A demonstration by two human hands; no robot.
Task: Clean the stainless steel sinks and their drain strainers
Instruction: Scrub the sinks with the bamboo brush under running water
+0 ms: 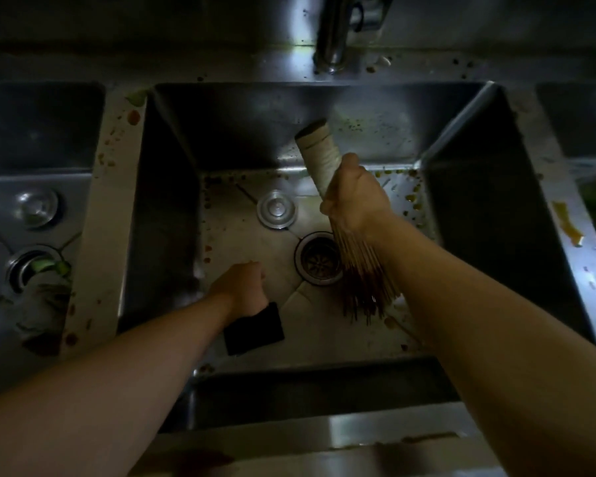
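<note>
1. Middle sink [172, 208]: deep square basin of dull stainless steel, with pressed creases running from the corners to the drain; floor spotted with small brown and yellow food bits, mostly along the far edge and toward 2 o'clock.
2. Drain [319, 258]: round opening with a shiny metal ring, near the center of the floor, dark and dirty inside.
3. Strainer [276, 208]: round, flat, polished metal disc with a small knob, lying on the floor at 10 o'clock from the drain, just beside it.
4. Right hand [353, 197]: fingers curled tightly around a brush [327, 166], gripping where the handle meets the bristles. Handle cylindrical, wrapped in pale cord, pointing to 11 o'clock; bristles thin, stiff, brown sticks, fanning out toward 5 o'clock over the right edge of the drain.
5. Left hand [241, 289]: curled into a fist at 8 o'clock from the drain, pinching the top edge of a dark pad [255, 330], flat and rectangular, rough-looking.
6. Faucet [331, 32]: round chrome pipe, at 12 o'clock behind the basin.
7. Left sink [0, 208]: at 9 o'clock, second round strainer and drain, with green scraps at the drain.
8. Rim at 3 o'clock: a yellow peel-like strip [566, 223].
</note>
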